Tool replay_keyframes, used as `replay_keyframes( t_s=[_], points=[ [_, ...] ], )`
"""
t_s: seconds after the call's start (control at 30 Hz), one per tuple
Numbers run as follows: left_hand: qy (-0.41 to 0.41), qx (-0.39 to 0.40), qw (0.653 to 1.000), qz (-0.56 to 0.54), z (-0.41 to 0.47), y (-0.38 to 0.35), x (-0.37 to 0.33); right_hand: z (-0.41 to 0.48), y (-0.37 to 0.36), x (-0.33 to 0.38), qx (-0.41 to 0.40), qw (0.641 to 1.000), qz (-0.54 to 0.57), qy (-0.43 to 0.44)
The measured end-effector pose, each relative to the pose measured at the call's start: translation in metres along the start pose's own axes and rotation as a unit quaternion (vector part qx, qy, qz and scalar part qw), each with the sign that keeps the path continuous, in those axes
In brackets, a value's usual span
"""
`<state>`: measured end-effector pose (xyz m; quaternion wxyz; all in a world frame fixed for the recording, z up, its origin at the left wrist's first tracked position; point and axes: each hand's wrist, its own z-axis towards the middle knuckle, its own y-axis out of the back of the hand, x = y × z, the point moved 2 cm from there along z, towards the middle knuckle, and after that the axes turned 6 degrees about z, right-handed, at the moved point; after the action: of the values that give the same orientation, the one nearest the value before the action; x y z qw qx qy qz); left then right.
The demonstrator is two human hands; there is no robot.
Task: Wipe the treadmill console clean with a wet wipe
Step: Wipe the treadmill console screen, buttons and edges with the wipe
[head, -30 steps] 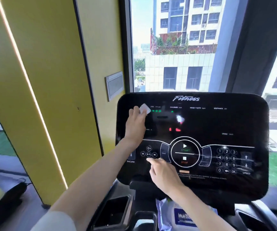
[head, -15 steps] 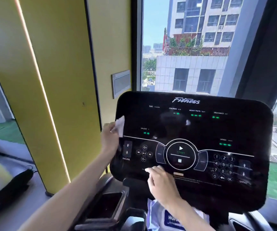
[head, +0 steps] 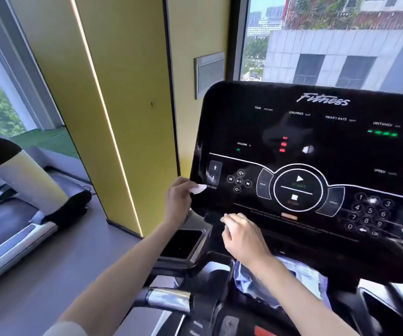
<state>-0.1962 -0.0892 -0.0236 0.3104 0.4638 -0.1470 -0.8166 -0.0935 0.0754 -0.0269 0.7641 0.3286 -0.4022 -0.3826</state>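
The black glossy treadmill console (head: 341, 146) fills the right half of the head view, with lit buttons and a round start dial. My left hand (head: 178, 200) is at the console's lower left edge, by the incline buttons, and pinches a small white wet wipe (head: 198, 189) against the panel. My right hand (head: 243, 236) has its curled fingers on the console's bottom edge, below the media buttons.
A blue and white pack of wipes (head: 300, 277) lies in the tray under the console. A black cup holder (head: 183, 243) sits below my left hand. A yellow pillar (head: 113, 93) stands to the left, and another treadmill (head: 13, 197) beyond it.
My left hand has slid the wipe down the console's left side, from the top left corner to the lower left edge. My right hand has dropped slightly to the bottom edge.
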Motion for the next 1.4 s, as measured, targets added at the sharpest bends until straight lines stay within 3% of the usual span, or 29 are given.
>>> replay_keyframes(
  t_s=[0.2,0.27,0.37,0.43,0.57,0.7,0.77,0.87,0.93,0.97,1.03,1.1,1.17,1.33,1.4],
  points=[
    [-0.037,0.115,0.991,0.064,-0.052,0.006,0.040,-0.003,-0.001,-0.001,-0.017,1.000,0.009,0.003],
    [-0.003,0.084,0.994,0.064,-0.040,0.019,0.039,-0.002,0.000,-0.002,-0.018,1.000,0.013,0.005],
    [0.064,-0.030,0.997,0.034,0.000,0.030,0.014,0.001,0.000,-0.003,-0.018,1.000,0.018,0.002],
    [0.044,-0.050,0.998,0.024,0.015,0.023,-0.003,0.000,-0.001,-0.003,-0.019,1.000,0.016,0.003],
    [-0.032,0.043,0.995,0.084,-0.009,-0.006,-0.002,-0.001,-0.002,-0.003,-0.018,1.000,0.009,0.007],
    [-0.132,0.250,0.924,0.259,-0.067,-0.001,0.050,-0.001,-0.004,-0.006,-0.019,1.000,0.005,0.011],
    [-0.136,0.246,0.924,0.261,-0.073,0.020,0.065,-0.002,-0.003,-0.006,-0.016,1.000,0.009,0.007],
    [-0.043,0.134,0.976,0.165,-0.050,0.049,0.051,0.002,-0.002,-0.003,-0.004,1.000,0.011,-0.003],
    [0.120,0.107,0.987,0.013,-0.031,0.058,0.028,0.009,0.002,-0.001,0.013,0.999,0.022,-0.038],
    [0.213,0.129,0.962,-0.113,-0.026,0.057,0.016,0.014,0.006,-0.001,0.022,0.996,0.043,-0.072],
    [0.330,0.183,0.857,-0.350,-0.024,0.049,-0.006,0.023,0.017,-0.001,0.035,0.975,0.145,-0.163],
    [0.353,0.223,0.789,-0.450,-0.030,0.040,-0.027,0.026,0.024,0.002,0.051,0.900,0.353,-0.250],
    [0.351,0.248,0.773,-0.466,-0.037,0.033,-0.044,0.026,0.027,0.009,0.063,0.813,0.502,-0.288],
    [0.304,0.301,0.786,-0.445,-0.042,0.026,-0.062,0.023,0.033,0.007,-0.020,0.786,0.524,-0.327],
    [0.292,0.297,0.807,-0.419,-0.041,0.026,-0.066,0.022,0.035,0.002,-0.038,0.788,0.514,-0.336]
  ],
)
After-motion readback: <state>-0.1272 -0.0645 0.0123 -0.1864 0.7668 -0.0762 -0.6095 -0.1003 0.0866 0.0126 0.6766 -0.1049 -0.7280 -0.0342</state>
